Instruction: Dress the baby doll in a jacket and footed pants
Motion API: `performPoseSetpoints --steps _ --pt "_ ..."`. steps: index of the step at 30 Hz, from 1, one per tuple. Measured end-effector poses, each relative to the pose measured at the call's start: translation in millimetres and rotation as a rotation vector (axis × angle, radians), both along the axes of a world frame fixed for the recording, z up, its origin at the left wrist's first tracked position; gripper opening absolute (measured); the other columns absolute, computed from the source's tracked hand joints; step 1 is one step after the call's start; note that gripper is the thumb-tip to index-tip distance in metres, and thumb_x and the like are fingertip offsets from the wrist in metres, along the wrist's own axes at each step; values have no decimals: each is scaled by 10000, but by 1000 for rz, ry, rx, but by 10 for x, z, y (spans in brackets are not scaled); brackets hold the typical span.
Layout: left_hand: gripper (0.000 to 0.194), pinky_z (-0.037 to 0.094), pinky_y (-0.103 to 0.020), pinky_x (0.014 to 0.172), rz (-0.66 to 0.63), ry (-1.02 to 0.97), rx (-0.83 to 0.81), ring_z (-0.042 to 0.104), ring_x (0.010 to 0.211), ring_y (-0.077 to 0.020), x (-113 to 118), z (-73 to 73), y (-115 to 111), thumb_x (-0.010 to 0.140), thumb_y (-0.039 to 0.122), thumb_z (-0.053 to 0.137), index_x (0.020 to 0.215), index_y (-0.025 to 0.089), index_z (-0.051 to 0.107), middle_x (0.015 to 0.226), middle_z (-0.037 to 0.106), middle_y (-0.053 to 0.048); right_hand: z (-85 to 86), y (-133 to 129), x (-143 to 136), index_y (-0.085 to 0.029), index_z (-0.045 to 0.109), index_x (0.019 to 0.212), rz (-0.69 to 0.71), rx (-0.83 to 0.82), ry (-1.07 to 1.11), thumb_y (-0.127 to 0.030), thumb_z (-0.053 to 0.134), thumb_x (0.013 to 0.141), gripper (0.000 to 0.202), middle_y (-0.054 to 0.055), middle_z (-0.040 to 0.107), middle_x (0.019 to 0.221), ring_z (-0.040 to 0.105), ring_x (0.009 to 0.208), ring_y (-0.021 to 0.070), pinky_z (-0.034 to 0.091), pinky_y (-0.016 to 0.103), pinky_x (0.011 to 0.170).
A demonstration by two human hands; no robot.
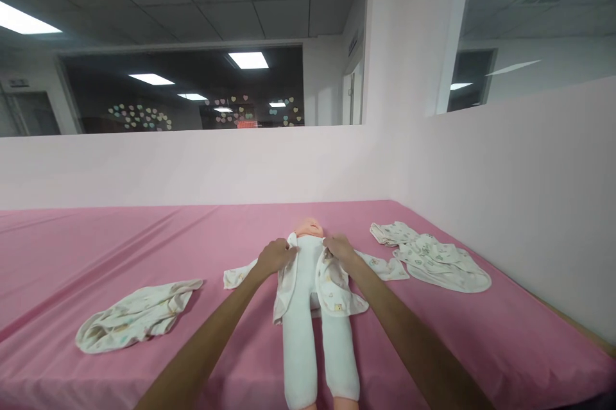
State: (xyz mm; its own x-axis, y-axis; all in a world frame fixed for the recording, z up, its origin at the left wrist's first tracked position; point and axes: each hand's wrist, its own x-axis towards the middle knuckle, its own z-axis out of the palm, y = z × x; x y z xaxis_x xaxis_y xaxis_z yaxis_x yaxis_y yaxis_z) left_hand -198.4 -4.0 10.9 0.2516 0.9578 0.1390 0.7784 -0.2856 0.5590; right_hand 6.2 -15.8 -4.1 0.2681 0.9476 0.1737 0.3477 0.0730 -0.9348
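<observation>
A baby doll (pixel 308 281) in a white body suit lies on its back, its head away from me. Around its arms and sides is a white printed baby jacket (pixel 334 285), with the front hanging apart over the chest. My left hand (pixel 278 256) is closed on the jacket's left front edge near the collar. On the other side, my right hand (pixel 341 249) pinches the right front edge at about the same height. Both sleeves stretch outward on the sheet. Part of the doll's head and its shoulders are hard to see.
On the left of the pink sheet (pixel 231 346) lies a crumpled printed baby garment (pixel 139 317). More printed baby clothes (pixel 433 259) lie at the right, close to the side wall (pixel 529 192). A low white wall with glass above (pixel 183 169) bounds the far edge.
</observation>
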Motion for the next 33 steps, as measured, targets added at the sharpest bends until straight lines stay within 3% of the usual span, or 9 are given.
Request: performPoseSetpoints --steps 2,5,9,12,16,21,33 --pt "252 339 -254 556 12 32 25 566 682 -175 99 59 179 817 401 544 698 179 527 686 578 -16 -2 35 9 -229 338 513 -7 31 69 -201 550 720 298 -48 338 445 356 440 103 297 232 424" --pt "165 386 -256 606 44 65 62 617 787 -204 264 73 342 839 326 515 797 173 563 830 656 -49 0 132 13 -239 307 558 -65 111 144 -274 543 753 308 -57 307 471 333 455 103 309 236 438" --pt "188 426 -311 721 136 104 144 633 963 -268 461 -9 333 905 255 423 976 176 578 1033 679 -115 -6 268 -31 -237 336 594 -113 216 175 -340 498 772 261 -57 334 505 352 498 111 326 237 478" --pt "245 432 -357 774 202 124 195 632 1007 -297 539 -63 261 939 230 367 1079 172 559 1099 668 -141 -43 333 -116 -212 469 622 -120 268 136 -374 512 748 209 -37 449 546 427 563 131 358 245 538" --pt "276 429 -356 808 217 150 244 637 1015 -281 547 -83 221 964 221 339 1149 175 538 1113 672 -129 -141 352 -210 -176 631 714 -109 300 47 -398 532 726 243 3 601 645 519 653 167 387 264 621" --pt "259 422 -329 821 148 180 281 636 1026 -257 542 -105 238 967 259 382 1152 209 557 1129 677 -90 -229 333 -193 -169 692 821 -97 305 -41 -392 496 753 305 35 688 756 573 724 187 399 261 644" --pt "315 414 -310 835 119 180 294 632 1033 -237 503 -131 289 982 252 347 1180 189 583 1086 702 -91 -91 374 -266 -164 712 804 -180 226 -164 -366 492 775 300 60 731 794 631 760 205 427 268 668"
